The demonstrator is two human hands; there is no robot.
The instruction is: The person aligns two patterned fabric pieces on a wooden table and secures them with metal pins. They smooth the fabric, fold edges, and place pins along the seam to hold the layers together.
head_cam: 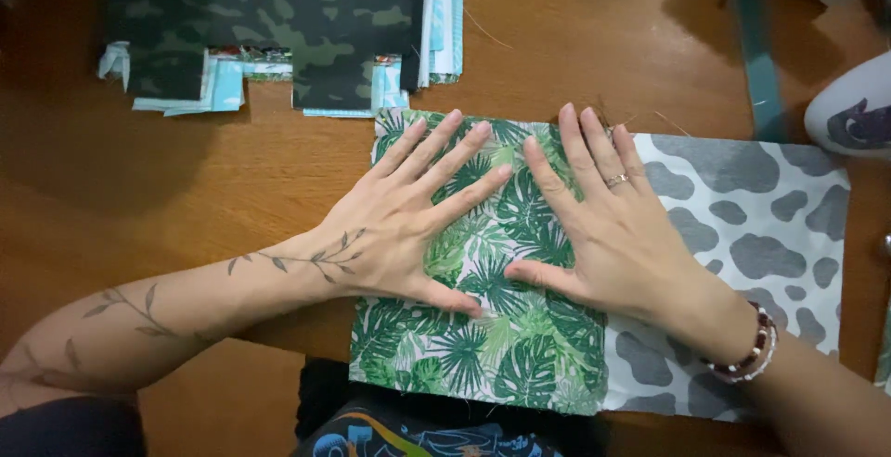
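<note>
Head view: I see my left hand [399, 225] and right hand [608, 225], fingers spread wide, flat on leaf-print fabric [483, 327] on the tabletop [232, 169]; cow-print fabric [742, 225] beside my right fingers, camouflage pieces [269, 21] beyond the fingertips.

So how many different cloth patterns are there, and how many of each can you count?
Green leaf-print cloth, under the left hand and right hand: 1
Grey-and-white cow-spot cloth: 1
Camouflage cloth, on top of a stack: 1
Pale blue cloths below it: too layered to count
Total clearly seen: 3
</note>
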